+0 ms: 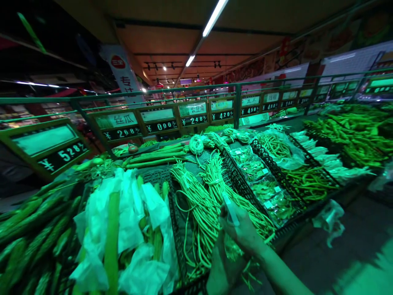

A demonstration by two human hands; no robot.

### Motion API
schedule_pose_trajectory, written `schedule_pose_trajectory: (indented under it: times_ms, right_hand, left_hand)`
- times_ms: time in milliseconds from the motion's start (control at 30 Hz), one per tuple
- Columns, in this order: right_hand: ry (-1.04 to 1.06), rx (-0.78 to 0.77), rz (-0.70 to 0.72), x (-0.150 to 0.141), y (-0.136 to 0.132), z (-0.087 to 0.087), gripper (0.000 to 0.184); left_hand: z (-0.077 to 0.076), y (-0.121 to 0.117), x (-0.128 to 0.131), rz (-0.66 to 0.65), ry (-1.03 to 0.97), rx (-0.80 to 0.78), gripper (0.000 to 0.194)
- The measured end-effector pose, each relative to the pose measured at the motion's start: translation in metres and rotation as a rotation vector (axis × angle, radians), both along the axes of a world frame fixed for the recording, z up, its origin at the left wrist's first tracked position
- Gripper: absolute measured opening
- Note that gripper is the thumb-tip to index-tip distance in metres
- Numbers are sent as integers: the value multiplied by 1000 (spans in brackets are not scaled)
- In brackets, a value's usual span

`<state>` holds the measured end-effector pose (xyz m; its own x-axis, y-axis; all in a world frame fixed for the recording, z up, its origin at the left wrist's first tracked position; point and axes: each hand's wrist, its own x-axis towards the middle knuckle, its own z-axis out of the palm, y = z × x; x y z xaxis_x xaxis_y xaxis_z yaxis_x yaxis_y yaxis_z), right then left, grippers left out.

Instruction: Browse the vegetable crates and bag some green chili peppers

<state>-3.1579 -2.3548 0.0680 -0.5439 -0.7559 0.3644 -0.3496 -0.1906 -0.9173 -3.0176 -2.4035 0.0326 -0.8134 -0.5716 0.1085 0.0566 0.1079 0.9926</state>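
Note:
My right hand [244,231] reaches in from the lower right and holds a small pale strip [231,209] over the bundles of long green beans [202,200] in a black crate [175,213]. Below it my left hand [221,272] sits at the crate's near edge, fingers curled around a bunch of the long beans [231,248]. Both hands are at the front of the produce stand.
Green gourds wrapped in white plastic [123,229] lie to the left, wrapped vegetable trays [264,184] and more beans [310,180] to the right. Price signs [123,132] line the green rail behind. A plastic bag [330,219] hangs off the stand's front; the aisle floor is at right.

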Motion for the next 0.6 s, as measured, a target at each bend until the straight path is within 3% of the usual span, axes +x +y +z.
schedule_pose_trajectory:
  times_ms: [133,267,433,600]
  right_hand:
    - [38,0,-90,-31,3,10,17]
    - [-14,23,-60,-48,13,13,45]
    - [37,30,-139,-43,25,-11,23]
    - [26,87,-79,-18,25,-43,23]
  left_hand:
    - [-1,-3,-31,-29,-12,-27,39]
    - [-4,-2,-50,-53,-7,-25,39]
    - [-24,13,-46,-59,6,19,45]
    - [-56,29,-27,-44,4,94,84]
